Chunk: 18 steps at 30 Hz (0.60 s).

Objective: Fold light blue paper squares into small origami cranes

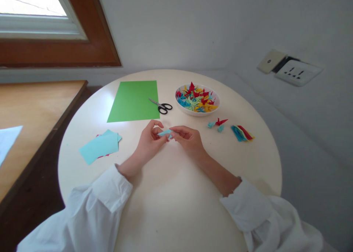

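The round surface (171,208) is carrying a green paper sheet (135,101) and a bowl (197,114) of paper cranes toward its far edge, within reach. At its middle the left hand (149,141) and right hand (187,138), grips closed, are pinching a small light-blue paper piece (165,133) from both sides, steadying it.

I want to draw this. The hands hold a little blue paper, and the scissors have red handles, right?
Not quite. In the head view the scissors have black handles, not red. The left hand and right hand do hold a little blue paper.
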Available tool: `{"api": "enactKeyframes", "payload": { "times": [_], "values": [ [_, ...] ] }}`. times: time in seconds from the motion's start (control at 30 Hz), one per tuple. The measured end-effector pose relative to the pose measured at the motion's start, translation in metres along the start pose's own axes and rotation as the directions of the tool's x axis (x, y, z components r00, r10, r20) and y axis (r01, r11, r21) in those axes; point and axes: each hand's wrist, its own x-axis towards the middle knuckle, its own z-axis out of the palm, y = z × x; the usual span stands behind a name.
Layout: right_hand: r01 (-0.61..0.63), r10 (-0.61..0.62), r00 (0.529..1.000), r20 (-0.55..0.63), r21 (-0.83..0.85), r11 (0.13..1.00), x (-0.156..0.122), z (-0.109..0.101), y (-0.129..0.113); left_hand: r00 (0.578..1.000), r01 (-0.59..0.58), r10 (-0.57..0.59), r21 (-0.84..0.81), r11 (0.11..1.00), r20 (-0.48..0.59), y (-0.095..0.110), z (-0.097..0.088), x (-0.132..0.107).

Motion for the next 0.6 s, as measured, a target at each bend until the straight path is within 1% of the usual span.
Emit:
{"api": "enactKeyframes", "payload": {
  "times": [0.13, 0.27, 0.37, 0.47, 0.6],
  "values": [
    [0.056, -0.057, 0.998, -0.019, -0.047, 0.997, -0.0014, -0.0007, 0.0024, 1.000, 0.010, -0.009, 0.061, 0.998, -0.014, -0.0002, 0.0010, 0.0006],
    [0.076, -0.076, 0.997, -0.006, -0.062, 0.995, -0.0023, -0.0007, 0.0043, 0.999, 0.033, -0.032, 0.049, 0.998, -0.019, -0.0012, 0.0016, 0.0007],
    [0.047, -0.047, 0.999, 0.002, -0.020, 0.999, -0.0020, 0.0001, 0.0031, 0.999, 0.039, -0.038, 0.030, 0.999, -0.030, -0.0025, 0.0011, 0.0009],
    [-0.014, 0.014, 1.000, 0.003, 0.018, 1.000, -0.0020, 0.0017, -0.0006, 0.997, 0.050, -0.050, -0.002, 0.999, -0.055, -0.0025, -0.0002, 0.0010],
    [-0.067, 0.066, 0.998, 0.022, 0.040, 0.997, -0.0047, 0.0048, -0.0045, 0.993, 0.071, -0.081, -0.121, 0.990, -0.083, -0.0012, -0.0011, 0.0012]
  ]
}}
